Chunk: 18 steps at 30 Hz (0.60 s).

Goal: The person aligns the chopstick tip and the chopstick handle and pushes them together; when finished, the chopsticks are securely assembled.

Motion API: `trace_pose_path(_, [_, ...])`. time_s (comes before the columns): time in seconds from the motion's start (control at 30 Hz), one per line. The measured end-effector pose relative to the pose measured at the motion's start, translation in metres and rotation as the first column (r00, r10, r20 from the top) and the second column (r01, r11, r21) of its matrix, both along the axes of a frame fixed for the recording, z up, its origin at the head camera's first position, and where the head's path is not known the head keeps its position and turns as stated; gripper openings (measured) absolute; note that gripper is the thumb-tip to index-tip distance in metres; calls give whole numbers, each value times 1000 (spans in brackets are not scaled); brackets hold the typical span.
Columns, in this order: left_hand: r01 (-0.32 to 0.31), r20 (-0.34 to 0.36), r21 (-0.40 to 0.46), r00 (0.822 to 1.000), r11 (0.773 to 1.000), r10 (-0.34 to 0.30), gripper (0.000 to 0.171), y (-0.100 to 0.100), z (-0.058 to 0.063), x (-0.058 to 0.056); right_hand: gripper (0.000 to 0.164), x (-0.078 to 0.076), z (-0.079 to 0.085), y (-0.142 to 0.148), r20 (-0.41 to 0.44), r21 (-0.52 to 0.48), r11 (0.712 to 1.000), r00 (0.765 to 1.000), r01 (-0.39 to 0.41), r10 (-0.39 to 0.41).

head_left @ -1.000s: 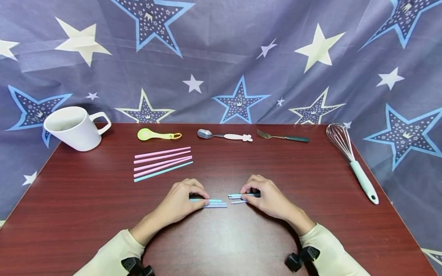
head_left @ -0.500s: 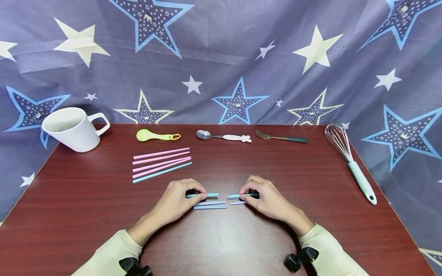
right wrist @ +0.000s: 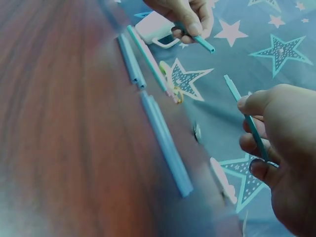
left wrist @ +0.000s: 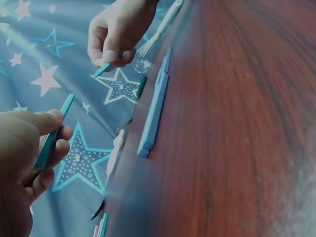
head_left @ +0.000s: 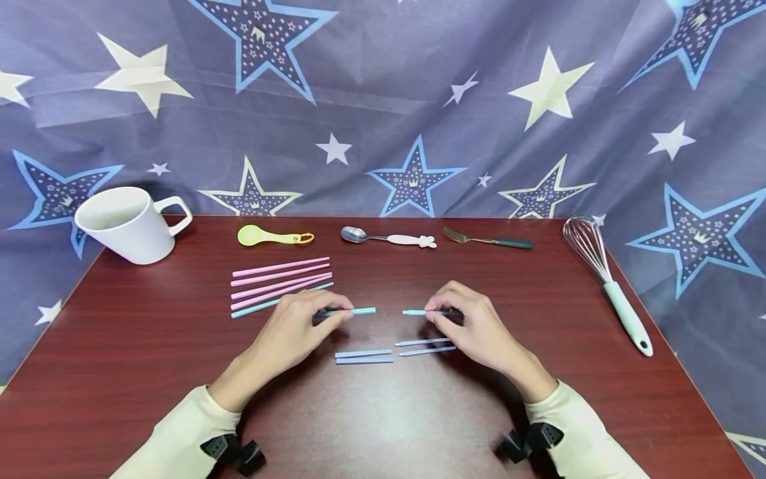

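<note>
In the head view, my left hand (head_left: pixel 299 329) pinches a short teal stick piece (head_left: pixel 364 311) between thumb and fingers, raised over the table. Facing it, my right hand (head_left: pixel 473 322) pinches a second teal stick piece (right wrist: pixel 253 126) with a narrower tip. The left piece's end shows square and hollow in the right wrist view. The two ends point at each other with a gap between. Nearer me lie two blue stick pieces (head_left: pixel 364 360) on the left and two thinner-tipped blue pieces (head_left: pixel 427 350) on the right, roughly end to end.
Several pink sticks (head_left: pixel 281 264) and a longer teal stick (head_left: pixel 254 308) lie behind my left hand. Along the back stand or lie a white mug (head_left: pixel 128 226), yellow measuring spoon (head_left: pixel 269 235), spoon (head_left: pixel 389 237) and fork (head_left: pixel 487 239). A whisk (head_left: pixel 622 309) lies at the right edge.
Both hands have lifted teal pieces from beside the blue ones and moved them away from me, up over the table. The blue pieces stay lying where they were.
</note>
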State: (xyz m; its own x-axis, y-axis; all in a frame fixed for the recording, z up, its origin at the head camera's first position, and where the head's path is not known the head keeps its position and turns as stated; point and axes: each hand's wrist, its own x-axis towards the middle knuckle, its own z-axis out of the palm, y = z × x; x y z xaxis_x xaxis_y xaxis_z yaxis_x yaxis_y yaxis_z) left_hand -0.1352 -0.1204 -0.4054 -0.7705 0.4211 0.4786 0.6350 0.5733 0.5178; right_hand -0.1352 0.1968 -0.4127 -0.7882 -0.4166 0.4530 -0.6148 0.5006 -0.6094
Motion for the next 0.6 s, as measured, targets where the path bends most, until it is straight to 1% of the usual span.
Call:
trace_pose_path(0.17, [5,-29,31,1000,999,-4,9,3,-1,1,2,0,5,-6,-23,-30,999,1000,-20,20])
trace_pose_path(0.27, [13,-45,53,999,999,-11,10,4,-2,2,5,0,5,-9,-42,-45,998,999,-36,34])
trace_pose_path(0.4, [30,-58,71,998,997,-26,11,5,-3,3,6,2,3,-13,-39,-46,998,999,-36,34])
trace_pose_path(0.6, [28,-86,84,996,996,-21,12,6,-5,5,5,4,4,-15,-38,-60,998,999,-28,25])
